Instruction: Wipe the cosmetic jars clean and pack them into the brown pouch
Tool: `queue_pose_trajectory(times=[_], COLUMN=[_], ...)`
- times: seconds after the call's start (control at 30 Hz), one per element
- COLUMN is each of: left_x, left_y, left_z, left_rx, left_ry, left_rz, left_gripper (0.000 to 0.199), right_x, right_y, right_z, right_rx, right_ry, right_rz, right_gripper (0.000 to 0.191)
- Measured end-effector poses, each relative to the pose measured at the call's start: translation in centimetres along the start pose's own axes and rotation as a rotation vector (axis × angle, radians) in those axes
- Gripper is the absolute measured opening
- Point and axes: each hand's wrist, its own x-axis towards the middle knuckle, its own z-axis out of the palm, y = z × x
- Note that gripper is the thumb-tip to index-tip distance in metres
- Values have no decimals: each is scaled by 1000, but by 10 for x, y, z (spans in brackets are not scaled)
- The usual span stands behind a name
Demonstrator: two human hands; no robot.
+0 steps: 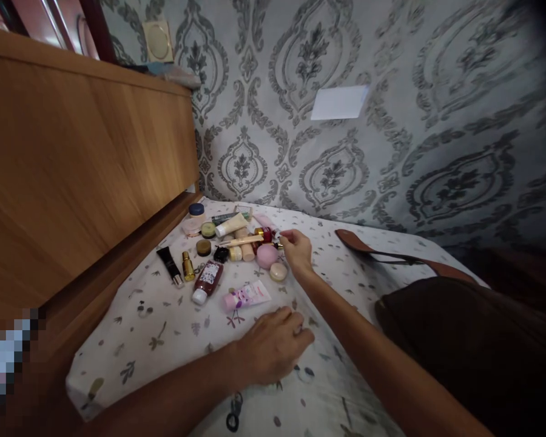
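Note:
My right hand [298, 250] reaches to the right edge of a cluster of cosmetics. Its thumb and fingertips pinch a small pale thing that I cannot make out. Beside these fingers lie a red jar with a gold band [264, 234], a pink round case [267, 256] and a cream round compact [278, 272]. My left hand [275, 346] rests on the patterned sheet, loosely curled, with nothing visible in it. Just beyond it lies a pink and white tube [247, 296]. A brown-red bottle with a white cap [208, 281] is farther left.
A black tube [170, 265], a gold bottle [188, 267], a cream tube [232, 225] and several small jars lie on the sheet [164, 358]. A wooden cabinet [91, 133] stands left, a papered wall [273, 139] behind. A dark bag [459, 340] with a brown strap lies right.

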Motion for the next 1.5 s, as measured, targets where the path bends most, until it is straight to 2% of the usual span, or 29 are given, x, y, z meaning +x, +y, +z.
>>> queue_pose_trajectory(times=[0.1, 0.27, 0.4, 0.5, 0.67, 0.87, 1.0, 1.1, 1.2, 1.27, 1.37, 1.5], left_x=[-1, 0, 0, 0, 0, 0, 0, 1, 5, 7, 8, 6], left_y=[-1, -2, -2, -2, -2, -2, -5, -10, -17, -23, -31, -42], left_z=[1, 5, 6, 6, 6, 5, 7, 6, -2, -10, -21, -26], left_rx=[-10, -13, -14, -16, -20, -22, -69, -233, -518, -667, -819, -1017], left_ry=[13, 53, 72, 83, 70, 50, 83, 207, 437, 588, 726, 797], left_rz=[9, 17, 10, 14, 19, 4, -6, -41, -190, -297, -440, -632], left_gripper=[12, 13, 11, 11, 12, 12, 12, 12, 13, 13, 9, 17], right_x=[23, 41, 48, 50, 49, 42, 25, 8, -9, -20, -35, -61], right_y=[-12, -29, -33, -33, -28, -19, -19, -18, -13, -10, -4, 5], right_z=[15, 35, 42, 43, 39, 30, 18, 6, -6, -13, -22, -31], right_rx=[-249, -557, -665, -657, -455, 67, 369, 602, 944, 1067, 1067, 911], right_ry=[-83, -199, -280, -284, -218, -106, -98, -132, -199, -223, -233, -202], right_rz=[-73, -94, -60, -42, 7, 78, 70, 86, 159, 192, 168, 102], right_gripper=[27, 46, 43, 37, 25, 46, 46, 41, 42, 43, 49, 56])
